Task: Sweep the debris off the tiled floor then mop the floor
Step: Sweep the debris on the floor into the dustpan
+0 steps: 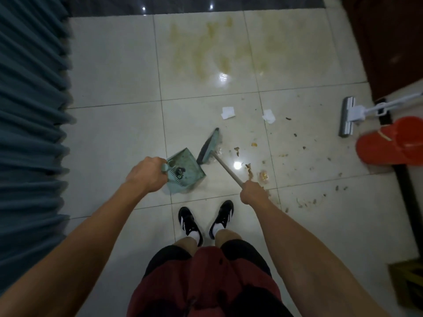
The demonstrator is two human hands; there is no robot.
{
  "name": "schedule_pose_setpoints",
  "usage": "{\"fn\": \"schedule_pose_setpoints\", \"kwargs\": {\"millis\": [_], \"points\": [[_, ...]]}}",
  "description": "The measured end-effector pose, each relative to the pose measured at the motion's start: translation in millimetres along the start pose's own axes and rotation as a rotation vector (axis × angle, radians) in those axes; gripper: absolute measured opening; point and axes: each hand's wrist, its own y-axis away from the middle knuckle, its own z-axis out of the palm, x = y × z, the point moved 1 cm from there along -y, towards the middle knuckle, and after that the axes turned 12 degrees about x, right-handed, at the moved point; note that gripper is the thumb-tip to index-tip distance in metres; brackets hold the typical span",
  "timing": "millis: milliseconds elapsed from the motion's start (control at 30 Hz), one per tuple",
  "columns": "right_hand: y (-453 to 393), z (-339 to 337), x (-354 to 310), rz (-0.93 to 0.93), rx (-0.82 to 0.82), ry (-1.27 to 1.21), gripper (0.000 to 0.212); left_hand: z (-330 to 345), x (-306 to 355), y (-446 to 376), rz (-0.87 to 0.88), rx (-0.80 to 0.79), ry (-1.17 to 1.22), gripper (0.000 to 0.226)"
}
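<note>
Head view, looking straight down: the person stands on a pale tiled floor [109, 72], black-and-white sneakers [190, 223] side by side at the lower middle. The left hand [146, 177] is clenched round the handle of a teal dustpan [187, 170], which rests on the tile just ahead of the feet with its open mouth turned toward the right. A few dark bits lie inside the pan near the handle end; what they are is too blurred to tell. The right hand [253, 193] grasps the pale stick of a teal broom [209, 146], whose head sits on the floor touching or just beside the pan's mouth, bristles toward the pan.

Brown and yellowish debris [249, 170] is scattered over the tiles to the right of the broom, running on toward the lower right. Two crumpled white paper scraps [228, 112] lie farther ahead, apart from each other. Beyond them a wide yellowish stain [217, 51] spreads across the far tiles.

At the right edge a white flat mop [349, 116] lies with its head on the floor, near a red plastic bucket [393, 143]. A pleated teal curtain [29, 110] fills the left side.
</note>
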Motion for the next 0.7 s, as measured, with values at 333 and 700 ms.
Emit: {"fn": "schedule_pose_setpoints", "kwargs": {"millis": [333,700], "points": [[47.7,29.0,105.1,0.182,0.013,-0.092,0.035,41.8,82.1,37.4,0.145,-0.021,-0.098,0.017],[85.1,55.2,231.7,0.296,0.022,-0.193,0.033,99.2,192.6,89.4,0.302,-0.044,-0.205,0.036]]}}
